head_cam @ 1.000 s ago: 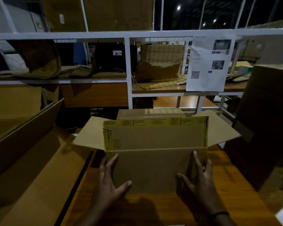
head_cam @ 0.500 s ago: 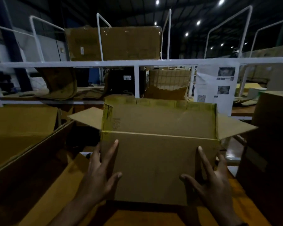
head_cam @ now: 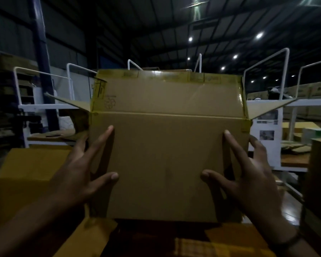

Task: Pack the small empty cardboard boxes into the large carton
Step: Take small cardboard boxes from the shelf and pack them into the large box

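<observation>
While both hands press on it from either side, the plain brown cardboard box (head_cam: 165, 154) stands upright between them, close before the camera. The left hand (head_cam: 82, 169) lies at the box's left edge, its fingers straight and spread, forefinger and thumb flat on the near face. The right hand (head_cam: 248, 175) mirrors it at the right edge, just as spread, with a dark wrist band (head_cam: 293, 240). Neither hand curls round anything. Glossy yellowish tape (head_cam: 156, 75) runs along the box's upper rim and corners, and its two side flaps (head_cam: 265, 106) stick outwards. Lower left lie broad tan cardboard sheets (head_cam: 26, 164); whether they belong to the large carton cannot be told. Behind stands a white metal rack (head_cam: 285, 102) bearing a printed paper sheet (head_cam: 267, 130). Farthest off, small round ceiling lights (head_cam: 259, 35) dot a dark hall.
</observation>
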A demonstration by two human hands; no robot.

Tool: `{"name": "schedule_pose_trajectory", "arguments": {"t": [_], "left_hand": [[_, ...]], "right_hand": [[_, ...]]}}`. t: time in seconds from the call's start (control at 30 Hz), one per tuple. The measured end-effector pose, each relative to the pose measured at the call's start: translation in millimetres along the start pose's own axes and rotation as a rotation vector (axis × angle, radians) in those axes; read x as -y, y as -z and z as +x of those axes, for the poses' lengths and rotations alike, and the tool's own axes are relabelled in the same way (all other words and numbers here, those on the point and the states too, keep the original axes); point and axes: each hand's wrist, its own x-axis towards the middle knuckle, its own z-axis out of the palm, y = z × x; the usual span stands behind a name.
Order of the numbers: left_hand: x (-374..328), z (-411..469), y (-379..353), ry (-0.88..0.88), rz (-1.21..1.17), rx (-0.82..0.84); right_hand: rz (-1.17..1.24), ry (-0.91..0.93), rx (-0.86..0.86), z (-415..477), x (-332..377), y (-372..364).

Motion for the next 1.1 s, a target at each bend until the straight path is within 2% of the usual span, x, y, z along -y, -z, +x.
{"name": "schedule_pose_trajectory", "arguments": {"t": [0.27, 0.83, 1.1], "left_hand": [[43, 20, 70, -0.048, 0.019, -0.067], [276, 25, 231, -0.07, 0.075, -0.051], [347, 6, 271, 0.003, 0.043, -0.003]], "right_hand": [[0.03, 0.083, -0.052, 42, 66, -15], [0.046, 0.04, -0.077, 38, 315, -155], [0.049, 0.057, 0.001, 36, 387, -200]]}}
